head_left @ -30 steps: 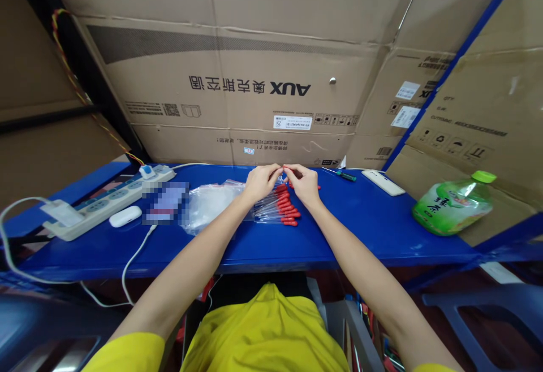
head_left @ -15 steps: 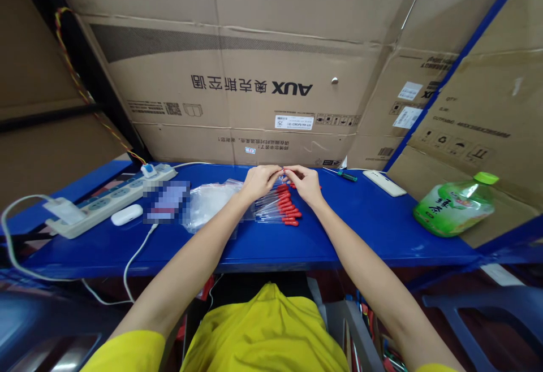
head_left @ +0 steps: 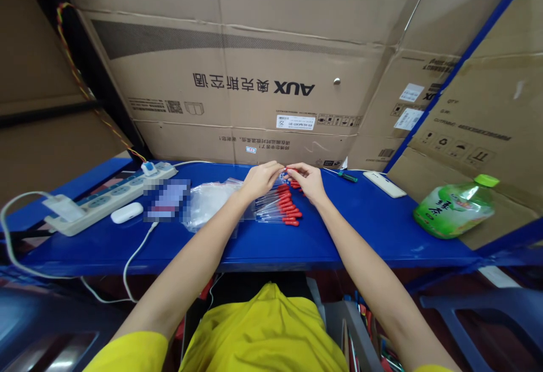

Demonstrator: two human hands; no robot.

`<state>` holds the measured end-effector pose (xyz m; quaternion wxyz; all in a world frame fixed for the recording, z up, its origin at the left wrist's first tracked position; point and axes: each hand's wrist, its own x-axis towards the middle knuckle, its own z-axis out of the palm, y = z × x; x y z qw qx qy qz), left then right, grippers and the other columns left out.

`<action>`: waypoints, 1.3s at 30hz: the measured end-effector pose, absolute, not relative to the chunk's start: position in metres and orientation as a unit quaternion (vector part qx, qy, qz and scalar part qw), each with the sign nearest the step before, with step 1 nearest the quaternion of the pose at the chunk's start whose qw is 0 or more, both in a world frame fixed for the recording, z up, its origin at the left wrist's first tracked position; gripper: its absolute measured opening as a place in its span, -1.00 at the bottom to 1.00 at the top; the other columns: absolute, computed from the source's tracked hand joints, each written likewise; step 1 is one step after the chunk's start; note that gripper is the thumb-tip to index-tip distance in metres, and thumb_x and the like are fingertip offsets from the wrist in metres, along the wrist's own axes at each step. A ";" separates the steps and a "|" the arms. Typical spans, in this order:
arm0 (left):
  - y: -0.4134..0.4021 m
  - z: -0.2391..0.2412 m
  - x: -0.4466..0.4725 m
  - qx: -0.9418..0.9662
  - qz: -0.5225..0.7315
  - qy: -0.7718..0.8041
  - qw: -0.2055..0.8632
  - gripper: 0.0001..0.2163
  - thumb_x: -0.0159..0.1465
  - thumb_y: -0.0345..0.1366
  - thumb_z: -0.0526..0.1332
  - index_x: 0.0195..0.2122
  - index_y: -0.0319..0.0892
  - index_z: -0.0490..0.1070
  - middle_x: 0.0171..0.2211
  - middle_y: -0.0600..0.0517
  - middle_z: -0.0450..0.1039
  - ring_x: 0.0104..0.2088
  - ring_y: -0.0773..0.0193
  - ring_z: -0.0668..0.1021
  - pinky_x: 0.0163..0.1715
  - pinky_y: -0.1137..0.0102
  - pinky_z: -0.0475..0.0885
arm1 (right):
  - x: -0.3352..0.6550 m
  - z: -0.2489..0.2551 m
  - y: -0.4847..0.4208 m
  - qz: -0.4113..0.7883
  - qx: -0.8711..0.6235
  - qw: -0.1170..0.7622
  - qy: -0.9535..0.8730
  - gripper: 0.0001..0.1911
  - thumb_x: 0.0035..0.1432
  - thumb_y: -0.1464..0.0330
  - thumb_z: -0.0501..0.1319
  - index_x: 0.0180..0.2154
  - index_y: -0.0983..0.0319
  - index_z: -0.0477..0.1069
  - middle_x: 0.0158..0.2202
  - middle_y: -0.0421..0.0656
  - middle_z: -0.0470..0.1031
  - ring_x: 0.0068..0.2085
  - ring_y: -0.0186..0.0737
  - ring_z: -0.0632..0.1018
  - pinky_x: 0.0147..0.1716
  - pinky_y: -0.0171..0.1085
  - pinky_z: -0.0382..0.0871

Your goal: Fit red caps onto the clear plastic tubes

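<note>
Above the back of the blue table, my left hand [head_left: 261, 181] and my right hand [head_left: 309, 182] meet with their fingertips pinched together. Between my right fingertips a small red tip shows; it looks like the red end of a dropper, mostly hidden by the fingers. What my left fingers grip is too small to make out. Just below the hands lies a row of slim clear droppers [head_left: 285, 209] with red ends pointing right. A few more red ends [head_left: 296, 184] lie under my right hand. Clear plastic bags [head_left: 210, 202] are spread beneath my left forearm.
To the left are a power strip [head_left: 116, 194], a white earphone case [head_left: 126, 212] and a blurred phone [head_left: 167, 199] on a cable. At the right lie a green-handled screwdriver [head_left: 348, 176], a white phone-like slab [head_left: 384, 184] and a green bottle [head_left: 453, 208]. Cardboard [head_left: 254, 55] walls the back.
My right hand has shifted slightly right, and its fingertips now show more of the small red tip. The left hand stays almost in place.
</note>
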<state>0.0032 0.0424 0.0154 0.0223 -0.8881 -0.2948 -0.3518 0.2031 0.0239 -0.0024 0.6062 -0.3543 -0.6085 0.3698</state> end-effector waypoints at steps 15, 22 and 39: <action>0.045 0.016 0.005 -0.895 -0.368 -0.251 -0.022 -0.65 0.55 -0.21 -0.01 -0.09 -0.21 0.57 -0.26 -0.09 0.53 -0.24 0.20 0.55 -0.22 0.37 0.36 | 0.203 -0.005 0.020 0.295 -0.358 0.609 -0.643 -0.62 0.10 0.03 0.43 -0.22 0.19 0.61 -0.34 -0.11 0.68 -0.30 -0.04 0.71 -0.21 -0.11 0.63; 0.049 0.012 0.006 -0.898 -0.362 -0.244 -0.052 -0.65 0.54 -0.21 0.02 -0.10 -0.23 0.58 -0.25 -0.10 0.55 -0.24 0.20 0.56 -0.19 0.36 0.39 | 0.211 0.000 0.014 0.171 -0.370 0.548 -0.730 -0.73 0.29 0.12 0.31 -0.17 0.16 0.62 -0.21 -0.08 0.67 -0.23 -0.07 0.69 -0.14 -0.12 0.58; 0.051 0.005 -0.001 -0.888 -0.349 -0.284 -0.091 -0.60 0.56 -0.08 -0.05 -0.04 -0.14 0.54 -0.12 -0.05 0.62 -0.12 0.18 0.62 -0.10 0.37 0.41 | 0.212 -0.002 0.022 0.313 -0.379 0.579 -0.650 -0.62 0.05 0.03 0.46 -0.27 0.19 0.62 -0.38 -0.13 0.66 -0.33 -0.11 0.66 -0.26 -0.18 0.56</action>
